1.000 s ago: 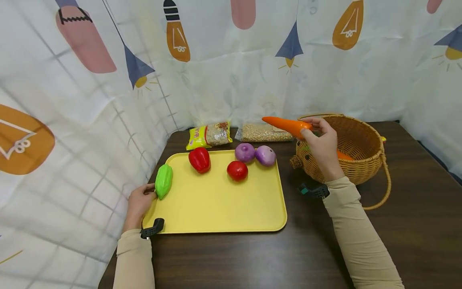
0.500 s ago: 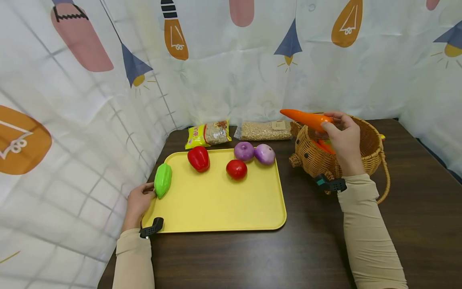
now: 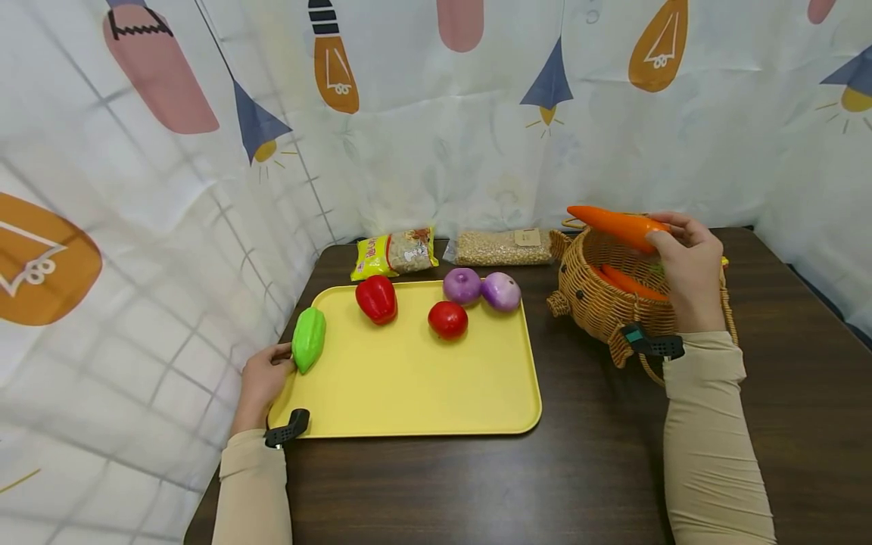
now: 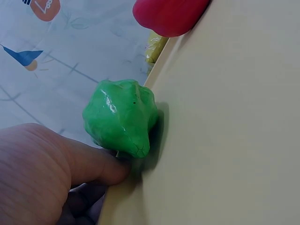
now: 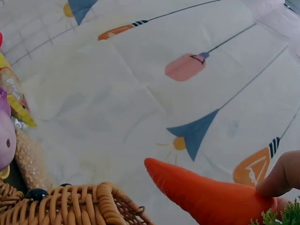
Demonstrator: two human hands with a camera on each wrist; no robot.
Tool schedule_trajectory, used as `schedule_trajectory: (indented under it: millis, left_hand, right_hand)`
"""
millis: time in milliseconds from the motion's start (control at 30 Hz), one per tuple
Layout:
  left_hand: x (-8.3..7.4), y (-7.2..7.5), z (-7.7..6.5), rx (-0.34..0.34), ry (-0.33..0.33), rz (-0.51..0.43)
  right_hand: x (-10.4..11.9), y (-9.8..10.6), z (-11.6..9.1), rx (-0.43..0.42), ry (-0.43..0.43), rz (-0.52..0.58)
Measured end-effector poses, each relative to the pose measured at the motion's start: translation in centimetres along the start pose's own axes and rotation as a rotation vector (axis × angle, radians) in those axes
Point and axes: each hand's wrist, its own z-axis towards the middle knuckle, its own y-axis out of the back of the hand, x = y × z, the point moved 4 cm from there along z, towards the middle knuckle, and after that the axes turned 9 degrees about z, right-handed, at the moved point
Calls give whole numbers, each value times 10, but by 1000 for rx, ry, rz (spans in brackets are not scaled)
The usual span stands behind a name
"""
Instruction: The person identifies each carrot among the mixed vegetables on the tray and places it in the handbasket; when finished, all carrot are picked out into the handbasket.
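Note:
My right hand [image 3: 693,265] pinches an orange carrot [image 3: 609,225] by its thick end, above the wicker basket [image 3: 594,306] on the right. The carrot's tip points left, and green leaf shows by the fingers in the right wrist view. More orange carrot [image 3: 633,284] lies inside the basket. At the left edge of the yellow tray [image 3: 415,386], my left hand [image 3: 262,384] grips the rim, thumb [image 4: 101,164] on top and fingers below. Right beside that thumb lies a green star fruit [image 3: 309,339] on the tray.
Also on the tray are a red bell pepper [image 3: 376,300], a tomato [image 3: 447,320] and two purple onions [image 3: 500,291]. Behind it lie a yellow snack-like bag [image 3: 395,253] and a clear bag of grains [image 3: 500,247]. A patterned curtain [image 3: 436,151] borders the dark table [image 3: 477,484].
My right hand has carried the carrot rightward, from beside the basket's left side to over its opening. The left hand has stayed at the tray's edge.

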Motion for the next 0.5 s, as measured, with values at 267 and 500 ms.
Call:
schedule_trajectory:
  millis: [267,500]
  left_hand:
    - [1,0,0,-11,0,11]
    - [2,0,1,-4,5,7]
  right_hand:
    - [5,20,4,-127,5,15]
    - [7,34,7,-191,-28,4]
